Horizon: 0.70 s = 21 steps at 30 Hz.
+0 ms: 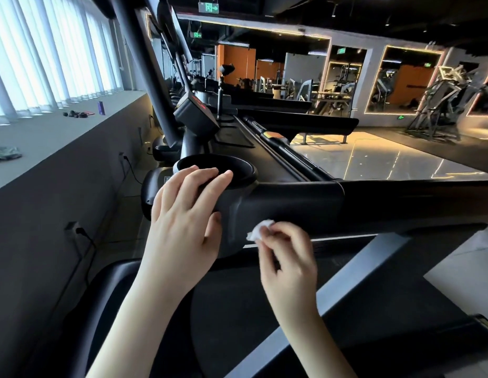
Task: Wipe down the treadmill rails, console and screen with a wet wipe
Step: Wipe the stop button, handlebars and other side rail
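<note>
Pinching bunched wet wipe (256, 232) in right hand (287, 261) against console front (286, 205); left hand (182, 214) flat, released, bracing beside cup holder (237, 173). Risk: small wad slipping, missing corners.

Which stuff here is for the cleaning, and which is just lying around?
For the cleaning:
wet wipe, pinched in the right hand
treadmill console, steadied by the left hand

Just lying around:
purple bottle on the window ledge
small dark items beside it
crumpled cloth on the ledge
</note>
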Motion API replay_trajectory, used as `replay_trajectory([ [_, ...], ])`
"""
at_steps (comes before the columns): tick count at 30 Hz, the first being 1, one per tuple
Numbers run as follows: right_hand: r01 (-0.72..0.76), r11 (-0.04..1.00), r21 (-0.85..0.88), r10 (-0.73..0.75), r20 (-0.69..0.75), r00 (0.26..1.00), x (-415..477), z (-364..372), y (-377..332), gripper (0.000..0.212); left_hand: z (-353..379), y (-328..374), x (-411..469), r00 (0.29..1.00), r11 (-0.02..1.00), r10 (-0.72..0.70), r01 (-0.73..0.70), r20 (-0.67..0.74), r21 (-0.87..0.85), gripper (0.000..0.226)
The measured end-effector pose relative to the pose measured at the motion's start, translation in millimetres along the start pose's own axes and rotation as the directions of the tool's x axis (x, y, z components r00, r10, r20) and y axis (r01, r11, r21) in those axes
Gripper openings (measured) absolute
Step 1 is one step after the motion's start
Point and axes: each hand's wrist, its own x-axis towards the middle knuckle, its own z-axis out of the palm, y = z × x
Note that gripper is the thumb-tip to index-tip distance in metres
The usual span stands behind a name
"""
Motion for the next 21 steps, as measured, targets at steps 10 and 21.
replay_trajectory([
  [10,-0.017,0.999,0.048,0.02,-0.054,0.998,29.6,19.6,-24.8,0.014,-1.0,-15.5,0.6,1.0,0.995,0.03,-0.029,0.008,-0.098,0.05],
  [21,-0.019,0.999,0.04,0.022,-0.066,0.998,-6.1,27.6,-28.4,0.013,-3.3,-19.9,0.8,0.999,0.993,0.049,-0.047,0.019,-0.107,0.051],
])
